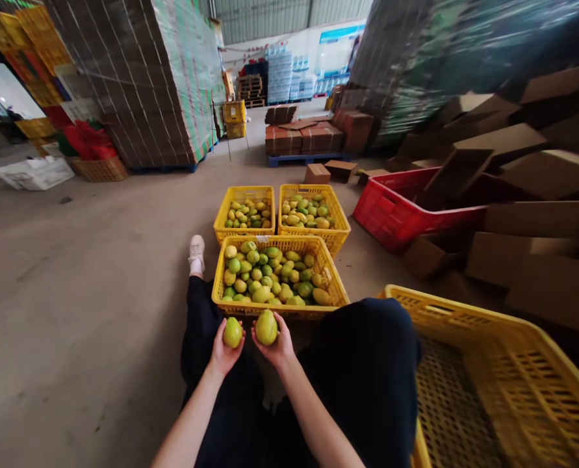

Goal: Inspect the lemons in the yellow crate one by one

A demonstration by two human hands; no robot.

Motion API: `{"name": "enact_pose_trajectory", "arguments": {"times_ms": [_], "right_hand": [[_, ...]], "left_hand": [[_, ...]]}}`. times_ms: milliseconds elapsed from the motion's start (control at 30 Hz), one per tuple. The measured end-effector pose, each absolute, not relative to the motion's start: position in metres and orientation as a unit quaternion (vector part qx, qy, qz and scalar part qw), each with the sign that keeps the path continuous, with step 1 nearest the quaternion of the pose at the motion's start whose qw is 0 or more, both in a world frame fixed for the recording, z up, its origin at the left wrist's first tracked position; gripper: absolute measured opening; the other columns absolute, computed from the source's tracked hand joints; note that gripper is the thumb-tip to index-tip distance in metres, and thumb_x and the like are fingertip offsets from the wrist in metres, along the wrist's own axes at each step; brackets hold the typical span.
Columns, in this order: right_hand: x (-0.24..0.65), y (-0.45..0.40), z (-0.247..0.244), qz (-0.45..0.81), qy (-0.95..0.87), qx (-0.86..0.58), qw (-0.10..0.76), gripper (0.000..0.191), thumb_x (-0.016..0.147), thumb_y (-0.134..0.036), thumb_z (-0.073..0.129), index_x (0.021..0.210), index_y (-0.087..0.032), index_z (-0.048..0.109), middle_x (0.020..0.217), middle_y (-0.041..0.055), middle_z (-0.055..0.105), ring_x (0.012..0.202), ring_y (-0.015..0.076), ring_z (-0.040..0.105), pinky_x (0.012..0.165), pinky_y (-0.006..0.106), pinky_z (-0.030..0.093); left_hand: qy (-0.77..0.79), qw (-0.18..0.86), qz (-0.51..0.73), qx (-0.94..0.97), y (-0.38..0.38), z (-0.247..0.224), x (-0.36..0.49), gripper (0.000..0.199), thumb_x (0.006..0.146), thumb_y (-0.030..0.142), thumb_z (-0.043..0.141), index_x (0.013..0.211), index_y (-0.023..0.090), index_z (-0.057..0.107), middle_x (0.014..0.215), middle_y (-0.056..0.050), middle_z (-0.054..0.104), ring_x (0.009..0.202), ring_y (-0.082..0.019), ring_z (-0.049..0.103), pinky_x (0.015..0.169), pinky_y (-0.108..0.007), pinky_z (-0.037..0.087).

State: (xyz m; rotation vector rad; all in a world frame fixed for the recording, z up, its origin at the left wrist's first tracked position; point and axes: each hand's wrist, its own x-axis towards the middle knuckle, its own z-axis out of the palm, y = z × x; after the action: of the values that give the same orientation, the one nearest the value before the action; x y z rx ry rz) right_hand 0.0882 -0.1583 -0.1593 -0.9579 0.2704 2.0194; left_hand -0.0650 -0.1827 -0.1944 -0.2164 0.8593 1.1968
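My left hand is closed around a smooth, rounded yellow-green papaya. A slightly larger papaya, faintly ridged, rests in the curled fingers of my right hand. Both hands are side by side over my lap, just short of the near edge of a yellow plastic crate. Many green and yellow papayas fill that crate. Behind it, touching or nearly so, stand a left yellow crate and a right yellow crate, both holding similar fruit.
At my right is a large yellow crate with its slatted floor showing. Beyond it, a red crate sits against a heap of cardboard boxes. Wrapped stacks and a blue pallet of cartons stand farther back on the concrete floor.
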Motion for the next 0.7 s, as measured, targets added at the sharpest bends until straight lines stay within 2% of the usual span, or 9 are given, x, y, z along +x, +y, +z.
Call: {"name": "enact_pose_trajectory", "arguments": {"times_ms": [233, 500, 700], "right_hand": [[0.092, -0.160, -0.170, 0.794, 0.114, -0.404, 0.440, 0.028, 0.091, -0.040, 0.048, 0.085, -0.016, 0.061, 0.069, 0.0087, 0.072, 0.061, 0.0190, 0.069, 0.059, 0.030, 0.056], [0.100, -0.173, -0.164, 0.787, 0.103, -0.422, 0.439, 0.026, 0.090, -0.038, 0.049, 0.084, -0.016, 0.063, 0.069, 0.0098, 0.073, 0.058, 0.0201, 0.069, 0.058, 0.031, 0.056], [0.113, -0.165, -0.134, 0.773, 0.074, -0.416, 0.474, 0.023, 0.089, -0.034, 0.051, 0.086, -0.016, 0.065, 0.072, 0.0081, 0.074, 0.059, 0.0204, 0.070, 0.058, 0.032, 0.056]], "left_hand": [[0.334, 0.754, 0.549, -0.138, -0.172, -0.214, -0.075, 0.032, 0.093, 0.037, 0.051, 0.105, 0.009, 0.061, 0.075, -0.008, 0.070, 0.070, -0.018, 0.070, 0.055, -0.024, 0.058], [0.407, 0.731, 0.528, -0.143, -0.167, -0.217, -0.084, 0.031, 0.090, 0.036, 0.055, 0.105, 0.009, 0.059, 0.074, -0.009, 0.070, 0.060, -0.018, 0.068, 0.045, -0.023, 0.055], [0.425, 0.746, 0.505, -0.086, -0.160, -0.199, -0.081, 0.034, 0.094, 0.040, 0.046, 0.097, 0.009, 0.060, 0.074, -0.007, 0.070, 0.057, -0.016, 0.067, 0.046, -0.023, 0.055]]}}
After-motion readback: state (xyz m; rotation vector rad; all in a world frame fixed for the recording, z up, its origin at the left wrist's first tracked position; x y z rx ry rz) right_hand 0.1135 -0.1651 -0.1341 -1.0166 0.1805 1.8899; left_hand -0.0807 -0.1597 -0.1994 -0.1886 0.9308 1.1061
